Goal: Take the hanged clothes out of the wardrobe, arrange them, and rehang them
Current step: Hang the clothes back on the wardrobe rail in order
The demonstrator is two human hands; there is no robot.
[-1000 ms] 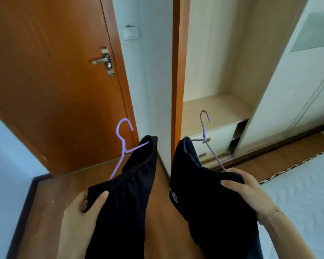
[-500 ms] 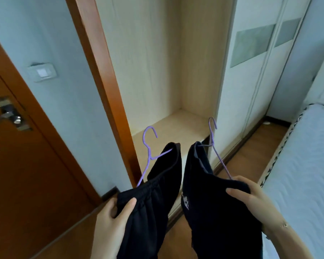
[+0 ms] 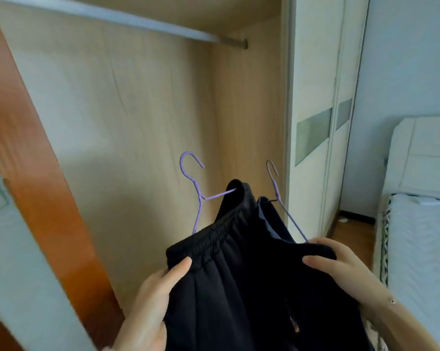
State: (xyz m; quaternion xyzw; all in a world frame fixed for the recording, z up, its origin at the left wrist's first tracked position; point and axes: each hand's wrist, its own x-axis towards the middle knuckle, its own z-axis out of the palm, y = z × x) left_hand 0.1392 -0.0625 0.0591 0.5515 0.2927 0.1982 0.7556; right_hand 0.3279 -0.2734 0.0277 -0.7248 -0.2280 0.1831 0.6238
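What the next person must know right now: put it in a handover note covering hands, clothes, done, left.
Left hand grips the black trousers on the left hanger.
Right hand grips the dark garment on the right hanger.
Both are held before the open wardrobe, hooks up, below the rail.
Done: taken out, on hangers.
Left: hook both onto the rail.

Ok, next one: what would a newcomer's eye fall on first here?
Two purple wire hooks, the left hanger and the right hanger, stick up mid-frame. Below them the left hand grips a black elastic-waisted garment and the right hand grips a second black garment. Overhead, a pale rail crosses the open wardrobe.
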